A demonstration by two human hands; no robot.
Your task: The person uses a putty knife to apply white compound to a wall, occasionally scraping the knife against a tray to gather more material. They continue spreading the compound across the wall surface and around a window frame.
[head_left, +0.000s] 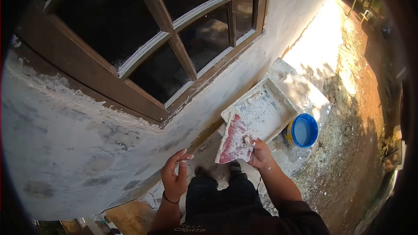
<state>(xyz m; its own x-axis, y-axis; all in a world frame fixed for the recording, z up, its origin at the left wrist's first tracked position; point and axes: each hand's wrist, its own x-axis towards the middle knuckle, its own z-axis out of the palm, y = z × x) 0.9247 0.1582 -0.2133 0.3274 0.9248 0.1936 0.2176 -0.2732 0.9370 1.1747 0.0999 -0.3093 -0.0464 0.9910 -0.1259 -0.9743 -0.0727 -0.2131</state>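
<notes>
My right hand (260, 154) grips a flat red plaster scraper (235, 141), wide at its far edge and smeared with white plaster. The scraper overlaps the near corner of a shallow rectangular trough (287, 100), whose inside is coated with whitish plaster. To the left, my left hand (175, 175) is raised with thumb and fingers apart. It holds nothing, and white plaster sticks to its fingertips. A dark band circles that wrist. Just right of the trough stands a blue-rimmed bucket (316, 128) with pale liquid in it.
A white plastered wall (65, 148), patchy with grey, runs along my left. Set into it is a brown wooden window frame (178, 52) with dark panes. Rough sunlit ground (339, 148) lies to the right. My legs (222, 196) stand close to the wall.
</notes>
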